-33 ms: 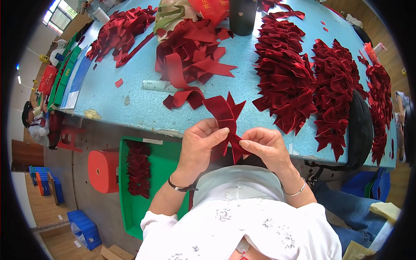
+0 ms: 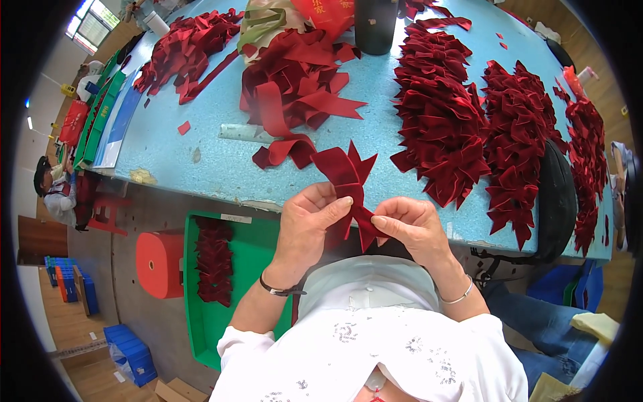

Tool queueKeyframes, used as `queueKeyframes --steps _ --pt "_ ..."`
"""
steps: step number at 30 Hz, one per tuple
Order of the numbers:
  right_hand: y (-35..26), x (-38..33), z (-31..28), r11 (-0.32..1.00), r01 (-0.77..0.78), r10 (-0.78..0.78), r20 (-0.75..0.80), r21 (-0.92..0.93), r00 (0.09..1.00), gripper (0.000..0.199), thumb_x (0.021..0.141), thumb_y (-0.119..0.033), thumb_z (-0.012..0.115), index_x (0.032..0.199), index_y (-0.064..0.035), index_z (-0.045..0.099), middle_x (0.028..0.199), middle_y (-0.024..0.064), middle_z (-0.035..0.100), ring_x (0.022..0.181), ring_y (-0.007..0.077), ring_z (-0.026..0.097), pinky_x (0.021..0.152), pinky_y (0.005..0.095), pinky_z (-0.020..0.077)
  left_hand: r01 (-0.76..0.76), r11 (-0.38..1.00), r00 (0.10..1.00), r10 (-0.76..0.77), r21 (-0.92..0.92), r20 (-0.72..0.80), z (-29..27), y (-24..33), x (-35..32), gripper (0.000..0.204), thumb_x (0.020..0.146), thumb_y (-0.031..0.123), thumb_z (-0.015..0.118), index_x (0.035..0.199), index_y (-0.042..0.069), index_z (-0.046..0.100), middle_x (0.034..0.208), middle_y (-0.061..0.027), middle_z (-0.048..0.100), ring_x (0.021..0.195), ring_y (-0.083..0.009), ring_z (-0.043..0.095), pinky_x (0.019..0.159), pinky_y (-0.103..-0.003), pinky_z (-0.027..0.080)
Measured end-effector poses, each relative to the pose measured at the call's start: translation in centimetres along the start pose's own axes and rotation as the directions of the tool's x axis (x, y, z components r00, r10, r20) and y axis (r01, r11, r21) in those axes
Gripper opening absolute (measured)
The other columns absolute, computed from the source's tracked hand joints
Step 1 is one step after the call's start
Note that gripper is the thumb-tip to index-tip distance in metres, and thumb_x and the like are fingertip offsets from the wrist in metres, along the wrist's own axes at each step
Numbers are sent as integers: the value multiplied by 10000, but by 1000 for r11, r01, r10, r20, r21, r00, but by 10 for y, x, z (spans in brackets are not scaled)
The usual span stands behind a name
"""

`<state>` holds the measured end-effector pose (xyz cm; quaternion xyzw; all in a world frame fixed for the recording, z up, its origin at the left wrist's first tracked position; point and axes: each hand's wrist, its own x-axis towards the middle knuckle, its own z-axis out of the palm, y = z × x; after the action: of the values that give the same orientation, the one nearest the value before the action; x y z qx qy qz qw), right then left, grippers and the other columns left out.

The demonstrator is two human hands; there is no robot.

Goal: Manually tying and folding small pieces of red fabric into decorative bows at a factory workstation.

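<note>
A dark red velvet ribbon bow (image 2: 353,184) is held in front of me at the table's near edge, its pointed tails spread upward and downward. My left hand (image 2: 311,221) is closed on its left side, thumb pressed over the middle. At the lower right, my right hand (image 2: 412,228) pinches a tail of the bow between thumb and fingers. Just beyond the bow, a loose curled ribbon (image 2: 288,144) trails from a heap of cut red ribbon (image 2: 295,80). Parts of the bow are hidden behind my fingers.
Rows of finished red bows (image 2: 442,114) lie on the blue table (image 2: 201,144), right of my hands. A black bag (image 2: 557,201) hangs at its right edge. A dark cylinder (image 2: 374,27) stands at the back. Below left is a green tray (image 2: 254,281) holding bows, beside a red stool (image 2: 159,264).
</note>
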<state>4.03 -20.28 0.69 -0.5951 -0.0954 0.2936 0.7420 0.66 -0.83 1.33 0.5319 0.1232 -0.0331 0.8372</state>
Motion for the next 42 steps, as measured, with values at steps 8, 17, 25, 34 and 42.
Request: queueKeyframes --steps 8,17,25,34,42 --pt "9 1 6 991 129 -124 -102 40 987 80 875 -47 589 921 18 600 807 1 600 728 40 510 639 169 395 112 987 988 -98 -117 115 9 6 -5 188 799 48 685 944 -32 597 910 -78 642 803 -109 602 730 -219 470" --pt "10 5 34 913 321 -238 -313 251 920 84 873 -30 593 934 23 573 846 24 603 781 84 565 717 213 472 123 992 989 -119 -38 90 10 -6 -6 99 813 50 656 863 -35 647 794 -105 655 713 -158 608 648 -265 467" --pt "20 7 25 923 300 -256 -199 240 946 147 854 -30 632 981 14 574 885 77 622 747 114 581 680 237 495 139 984 987 -129 -110 97 6 -11 -5 157 824 99 678 887 -39 640 819 -75 660 762 -116 615 688 -234 478" --pt "23 8 37 906 422 -404 -357 -28 842 114 888 -69 605 955 20 582 719 46 595 564 69 519 485 219 427 28 997 999 -30 -75 -27 20 -14 -6 152 855 123 641 792 -15 628 749 -102 653 661 -144 598 630 -248 447" --pt "28 9 36 935 351 -304 -390 55 869 121 933 -90 537 914 20 585 622 16 535 446 62 456 413 222 404 -16 993 992 1 -113 -129 22 -32 -7 180 878 147 625 811 -18 600 699 -69 611 621 -127 557 595 -251 436"
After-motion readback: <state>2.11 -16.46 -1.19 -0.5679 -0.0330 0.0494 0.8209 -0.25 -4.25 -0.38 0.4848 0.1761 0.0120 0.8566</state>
